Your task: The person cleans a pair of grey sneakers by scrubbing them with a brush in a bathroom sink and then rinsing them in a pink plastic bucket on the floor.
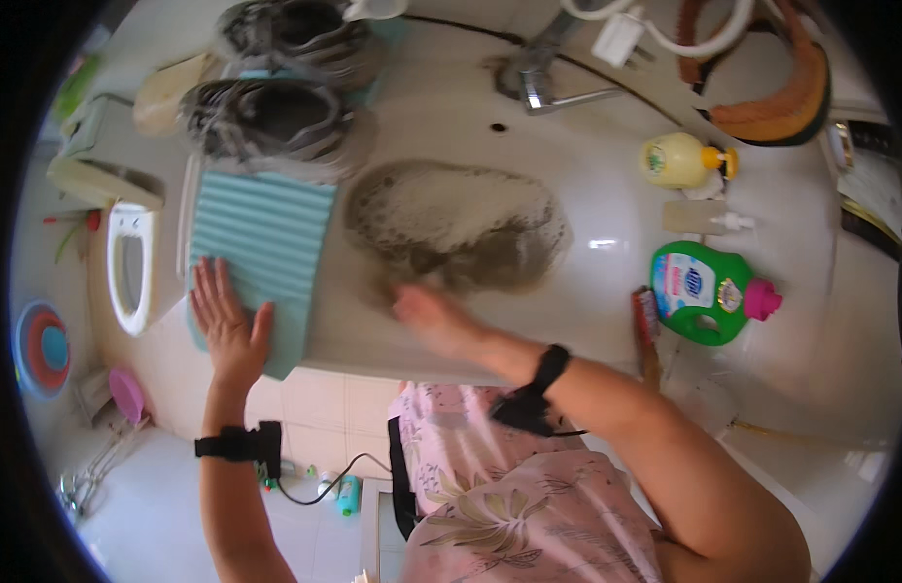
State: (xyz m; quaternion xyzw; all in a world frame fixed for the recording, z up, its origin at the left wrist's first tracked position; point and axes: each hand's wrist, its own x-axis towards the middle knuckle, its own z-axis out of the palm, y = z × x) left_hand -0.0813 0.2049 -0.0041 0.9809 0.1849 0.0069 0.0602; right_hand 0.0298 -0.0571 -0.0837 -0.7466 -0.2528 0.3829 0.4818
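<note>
My left hand (231, 324) lies flat, fingers spread, on the near end of a light-blue ribbed washboard (265, 218) at the left of the sink counter. At the near left rim of the basin of murky, foamy water (451, 211), my right hand (430, 310) is blurred; whether it holds anything cannot be made out. A wet grey laced shoe (272, 120) rests at the washboard's far end, with a second grey shoe (298, 36) behind it. Right of the basin, a scrub brush (646, 335) lies beside a green detergent bottle (702, 291).
A metal faucet (542, 84) stands behind the basin. To the right are a yellow pump bottle (673, 160), a small clear bottle (702, 217) and a white plug with cable (617, 38). A toilet (130, 270) is at the left, with nested basins (44, 348) beyond.
</note>
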